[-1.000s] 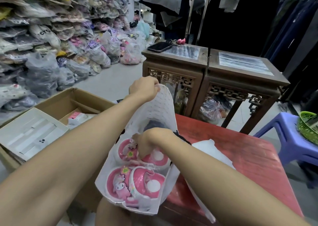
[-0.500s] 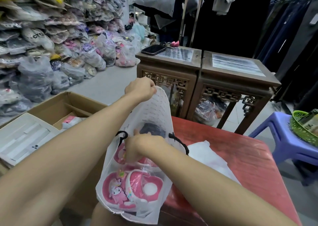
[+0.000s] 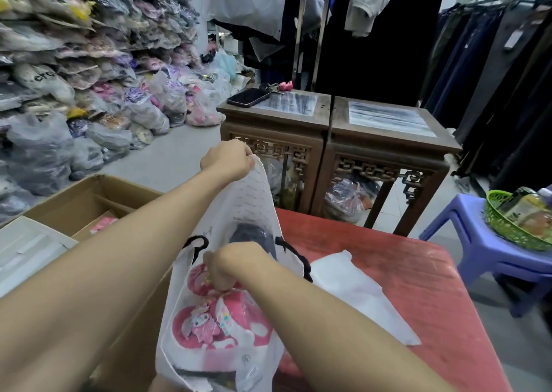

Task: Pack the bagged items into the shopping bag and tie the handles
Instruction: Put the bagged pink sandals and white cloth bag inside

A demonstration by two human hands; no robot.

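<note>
The shopping bag (image 3: pixel 239 203) has been drawn higher around the bagged shoes (image 3: pixel 227 320) in the last second, and its black cord handles (image 3: pixel 195 242) have come into sight on either side of the right wrist. The load now sits low, so the packing looks close to finished and the tying is still to come. The bag is white and thin enough for the pink shoes to show through. It stands at the near edge of the red bench (image 3: pixel 418 272). The left hand (image 3: pixel 228 158) pinches its top edge and holds it up. The right hand (image 3: pixel 230 264) is in the mouth, fingers curled, seemingly gripping the upper pack. Spare white bags (image 3: pixel 358 290) lie beside it, and a cardboard box (image 3: pixel 89 197) stands to the left.
</note>
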